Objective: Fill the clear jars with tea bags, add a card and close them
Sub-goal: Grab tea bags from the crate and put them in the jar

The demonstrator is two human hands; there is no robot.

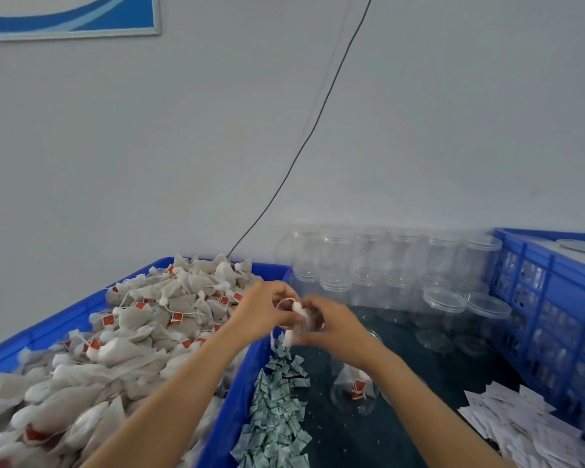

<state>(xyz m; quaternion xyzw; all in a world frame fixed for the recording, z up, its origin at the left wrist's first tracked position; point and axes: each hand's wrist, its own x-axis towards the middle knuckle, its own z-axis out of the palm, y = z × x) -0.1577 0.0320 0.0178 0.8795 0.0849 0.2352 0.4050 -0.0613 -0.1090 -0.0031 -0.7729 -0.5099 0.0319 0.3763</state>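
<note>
A single tea bag (299, 324), white with a looped string, hangs at frame centre, pinched between both hands above an open clear jar (353, 388). The left hand (267, 309) has its fingers closed on the string loop; the right hand (331, 324) has its fingers closed on the bag's body. Below them, at lower centre, the jar stands on the dark desk (402, 430) holding only a few bags with red tags, so filling appears barely begun; no card or lid is on it. A strip of small green-printed sachets (277, 410) lies just left of the jar, beside the blue tub (240, 393) heaped with tea bags (122, 332) across the lower left. White cards (520, 423) spread at lower right. Rows of empty jars (385, 261) wait along the wall at centre right, next to a blue crate (554, 298), suggesting most of the job remains.
</note>
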